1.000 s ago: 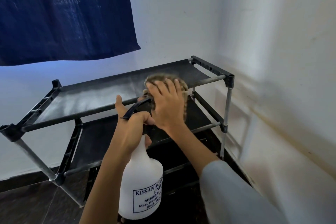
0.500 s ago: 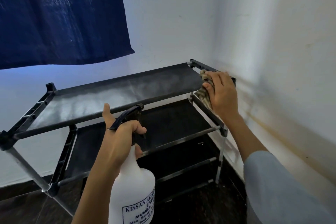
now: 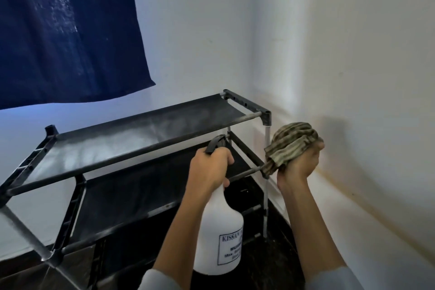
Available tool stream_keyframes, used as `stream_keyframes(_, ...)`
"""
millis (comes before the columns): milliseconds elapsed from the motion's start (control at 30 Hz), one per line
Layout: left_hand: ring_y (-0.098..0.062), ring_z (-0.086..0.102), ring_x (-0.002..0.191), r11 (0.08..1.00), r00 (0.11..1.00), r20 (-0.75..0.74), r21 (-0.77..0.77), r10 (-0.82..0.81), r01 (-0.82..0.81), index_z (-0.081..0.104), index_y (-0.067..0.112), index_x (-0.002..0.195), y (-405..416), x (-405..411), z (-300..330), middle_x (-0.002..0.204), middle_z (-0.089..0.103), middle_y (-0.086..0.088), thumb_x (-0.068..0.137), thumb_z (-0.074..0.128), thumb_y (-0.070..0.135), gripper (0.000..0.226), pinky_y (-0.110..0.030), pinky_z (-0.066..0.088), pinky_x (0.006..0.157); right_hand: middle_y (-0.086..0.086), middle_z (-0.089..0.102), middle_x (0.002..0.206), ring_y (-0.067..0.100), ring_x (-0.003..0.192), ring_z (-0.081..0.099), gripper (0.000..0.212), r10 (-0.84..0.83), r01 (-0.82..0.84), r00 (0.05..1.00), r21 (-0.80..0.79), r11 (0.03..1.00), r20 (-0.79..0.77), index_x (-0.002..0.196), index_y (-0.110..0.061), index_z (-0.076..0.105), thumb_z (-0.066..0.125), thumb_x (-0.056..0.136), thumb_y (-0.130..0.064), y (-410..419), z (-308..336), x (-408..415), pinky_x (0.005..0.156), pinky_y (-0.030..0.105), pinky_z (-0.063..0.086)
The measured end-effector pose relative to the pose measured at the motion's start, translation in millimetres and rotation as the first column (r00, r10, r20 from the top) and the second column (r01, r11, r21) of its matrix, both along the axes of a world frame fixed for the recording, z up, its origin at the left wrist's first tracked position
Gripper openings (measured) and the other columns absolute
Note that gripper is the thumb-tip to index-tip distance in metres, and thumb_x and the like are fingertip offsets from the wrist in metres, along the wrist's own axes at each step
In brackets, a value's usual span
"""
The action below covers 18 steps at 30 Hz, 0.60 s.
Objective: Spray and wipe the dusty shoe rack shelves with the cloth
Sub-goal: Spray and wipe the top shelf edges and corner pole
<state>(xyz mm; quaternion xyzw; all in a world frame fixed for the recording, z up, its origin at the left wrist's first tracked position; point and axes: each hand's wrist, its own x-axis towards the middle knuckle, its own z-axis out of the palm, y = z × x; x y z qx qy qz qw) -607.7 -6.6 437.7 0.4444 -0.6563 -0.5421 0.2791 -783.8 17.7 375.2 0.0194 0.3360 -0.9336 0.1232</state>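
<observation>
A black shoe rack (image 3: 131,141) stands in the room's corner, its top shelf streaked with pale dust or spray. My left hand (image 3: 209,167) grips the black trigger head of a white spray bottle (image 3: 221,231) in front of the rack's right half. My right hand (image 3: 299,165) holds a bunched green-brown striped cloth (image 3: 292,143) in the air, just off the rack's right front post and clear of the top shelf. A lower shelf (image 3: 141,195) shows dark beneath the top one.
White walls (image 3: 353,77) meet in a corner right behind the rack. A dark blue curtain (image 3: 66,30) hangs at the upper left above the rack. The floor (image 3: 270,254) below is dark tile.
My right hand has swept the cloth from the top shelf's middle to its right end, then lifted it off beside the rack. The bottle has shifted to the right.
</observation>
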Motion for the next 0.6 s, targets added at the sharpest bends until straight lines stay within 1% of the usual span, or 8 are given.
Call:
stream_keyframes(100,-0.015,0.055,0.046,1.000,1.000,0.021,-0.012,0.002,-0.002,0.058,0.010,0.074,8,-21,0,0.067,0.055,-0.005,0.078,0.055,0.017,0.008,-0.038,0.050,0.068,-0.002,0.061,0.090,0.020,0.088,0.061,0.039,-0.030,0.031,0.999,0.050,0.998,-0.018,0.089,-0.021,0.055,0.027,0.102,-0.045,15,1,-5,0.089,0.038,0.050)
stream_keyframes(167,-0.016,0.056,0.049,1.000,1.000,-0.001,0.011,0.004,-0.004,0.060,0.009,0.079,11,-30,-1,0.069,0.057,-0.004,0.078,0.056,0.017,0.009,-0.038,0.050,0.068,-0.001,0.061,0.090,0.022,0.090,0.061,0.039,-0.029,0.031,0.999,0.047,0.998,-0.037,0.088,-0.021,0.055,0.027,0.102,-0.046,22,2,-11,0.090,0.040,0.050)
stream_keyframes(233,-0.015,0.057,0.048,1.000,1.000,-0.014,0.020,-0.020,0.021,0.061,0.008,0.085,14,-35,-2,0.071,0.058,-0.005,0.077,0.056,0.017,0.013,-0.035,0.048,0.063,-0.001,0.060,0.088,0.022,0.089,0.059,0.039,-0.033,0.036,0.997,0.046,0.998,-0.067,0.087,-0.020,0.054,0.027,0.102,-0.045,26,3,-16,0.090,0.040,0.049)
stream_keyframes(333,-0.016,0.056,0.048,0.999,0.999,-0.019,-0.020,-0.039,0.039,0.058,0.008,0.080,18,-39,-1,0.069,0.055,-0.006,0.080,0.055,0.013,0.006,-0.031,0.046,0.058,0.000,0.058,0.088,0.021,0.088,0.057,0.039,-0.045,0.053,0.994,0.076,0.996,-0.101,0.088,-0.020,0.053,0.028,0.101,-0.046,30,5,-20,0.088,0.039,0.048)
stream_keyframes(400,-0.017,0.054,0.048,0.999,0.999,-0.028,-0.044,-0.020,0.018,0.056,0.009,0.075,18,-40,-2,0.065,0.053,-0.006,0.081,0.054,0.012,0.007,-0.033,0.046,0.061,-0.002,0.057,0.086,0.020,0.086,0.056,0.039,-0.044,0.056,0.992,0.100,0.993,-0.119,0.087,-0.020,0.052,0.027,0.102,-0.045,29,5,-18,0.085,0.037,0.048)
stream_keyframes(467,-0.016,0.053,0.047,0.999,0.999,-0.048,-0.041,0.016,-0.018,0.056,0.009,0.074,17,-38,-3,0.064,0.053,-0.005,0.080,0.055,0.012,0.007,-0.036,0.047,0.065,-0.002,0.058,0.085,0.018,0.084,0.058,0.037,-0.019,0.035,0.992,0.126,0.991,-0.128,0.091,-0.019,0.053,0.028,0.102,-0.044,26,5,-14,0.084,0.037,0.050)
stream_keyframes(533,-0.015,0.054,0.046,0.999,0.997,-0.071,-0.028,0.043,-0.045,0.057,0.009,0.077,13,-31,-4,0.070,0.055,-0.005,0.081,0.056,0.013,0.006,-0.037,0.047,0.067,0.000,0.060,0.088,0.019,0.084,0.061,0.036,0.031,-0.002,0.989,0.195,0.981,-0.145,0.097,-0.017,0.053,0.029,0.102,-0.045,19,7,-9,0.086,0.039,0.052)
stream_keyframes(600,-0.012,0.054,0.042,0.998,0.993,-0.096,-0.005,0.063,-0.064,0.059,0.009,0.085,8,-21,-5,0.080,0.058,-0.008,0.082,0.058,0.014,0.007,-0.035,0.046,0.063,0.005,0.062,0.097,0.023,0.093,0.063,0.038,0.093,-0.043,0.983,0.293,0.955,-0.156,0.105,-0.016,0.052,0.029,0.101,-0.047,9,9,-6,0.090,0.042,0.052)
